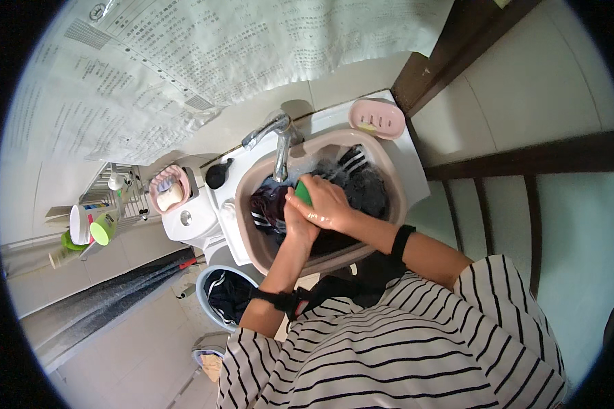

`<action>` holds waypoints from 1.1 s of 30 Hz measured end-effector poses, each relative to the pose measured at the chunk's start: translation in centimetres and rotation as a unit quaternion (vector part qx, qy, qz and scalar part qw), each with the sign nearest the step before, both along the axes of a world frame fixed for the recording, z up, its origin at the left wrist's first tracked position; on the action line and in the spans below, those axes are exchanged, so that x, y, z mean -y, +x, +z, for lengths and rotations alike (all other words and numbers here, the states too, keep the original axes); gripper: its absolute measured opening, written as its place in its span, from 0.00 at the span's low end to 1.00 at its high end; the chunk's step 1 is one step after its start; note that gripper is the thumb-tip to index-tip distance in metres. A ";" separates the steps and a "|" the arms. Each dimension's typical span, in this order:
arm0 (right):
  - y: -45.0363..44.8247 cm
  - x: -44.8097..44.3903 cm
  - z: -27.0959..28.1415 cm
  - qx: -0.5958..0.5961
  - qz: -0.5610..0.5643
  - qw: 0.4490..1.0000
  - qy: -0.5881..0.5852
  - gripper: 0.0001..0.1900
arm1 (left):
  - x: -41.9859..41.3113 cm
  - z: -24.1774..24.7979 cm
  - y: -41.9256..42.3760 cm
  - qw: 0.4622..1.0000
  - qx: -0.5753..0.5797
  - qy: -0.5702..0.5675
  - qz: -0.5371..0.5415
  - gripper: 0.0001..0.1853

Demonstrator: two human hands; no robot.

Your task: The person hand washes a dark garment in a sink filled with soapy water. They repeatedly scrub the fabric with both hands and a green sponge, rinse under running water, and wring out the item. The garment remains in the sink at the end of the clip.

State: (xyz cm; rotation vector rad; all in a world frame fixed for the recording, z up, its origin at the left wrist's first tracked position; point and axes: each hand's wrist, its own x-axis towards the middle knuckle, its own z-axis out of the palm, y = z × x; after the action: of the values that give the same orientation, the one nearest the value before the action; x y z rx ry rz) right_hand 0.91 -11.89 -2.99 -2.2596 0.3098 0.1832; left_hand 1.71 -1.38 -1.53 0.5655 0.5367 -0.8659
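My right hand grips a green object, a soap bar or small brush; which one I cannot tell. My left hand is pressed against it from the left, beside a wet dark maroon garment; its fingers are partly hidden, so its hold is unclear. Both hands are wet, over a beige-pink plastic basin standing in a white sink. Dark clothes with white stripes soak in sudsy water there. A chrome faucet reaches over the basin's far rim.
A pink soap dish lies on the sink's back right corner. At left are a black item, a toilet tank with another pink soap dish, and a wire rack. A blue bucket holds dark clothes below.
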 end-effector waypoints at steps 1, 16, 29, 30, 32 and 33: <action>-0.2 -0.1 0.4 0.035 0.042 0.999 -0.004 0.32 | 0.2 0.5 -0.2 0.999 0.011 0.046 0.012 0.24; -1.1 -1.0 2.8 0.290 0.035 0.956 0.030 0.17 | -2.3 0.2 -1.9 0.992 0.056 -0.098 0.059 0.16; -0.7 1.4 1.4 0.060 -0.145 0.985 0.070 0.30 | -4.0 4.2 -2.6 0.999 -0.014 0.046 -0.009 0.17; -0.4 1.4 1.4 0.049 -0.180 0.972 0.145 0.31 | -4.0 4.5 -2.3 1.000 0.003 0.021 -0.002 0.18; 0.2 1.4 1.5 0.079 -0.249 0.933 0.249 0.33 | -3.9 4.7 -1.9 0.999 0.018 0.022 0.033 0.21; 0.4 1.3 2.0 0.080 -0.218 0.933 0.274 0.31 | -3.7 4.7 -1.8 0.998 0.051 0.025 0.021 0.23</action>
State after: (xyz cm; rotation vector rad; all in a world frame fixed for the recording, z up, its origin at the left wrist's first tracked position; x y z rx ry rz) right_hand 1.33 -13.15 -1.02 -1.5950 0.5848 -0.1368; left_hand -0.14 2.37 3.21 0.6375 0.4772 -0.7821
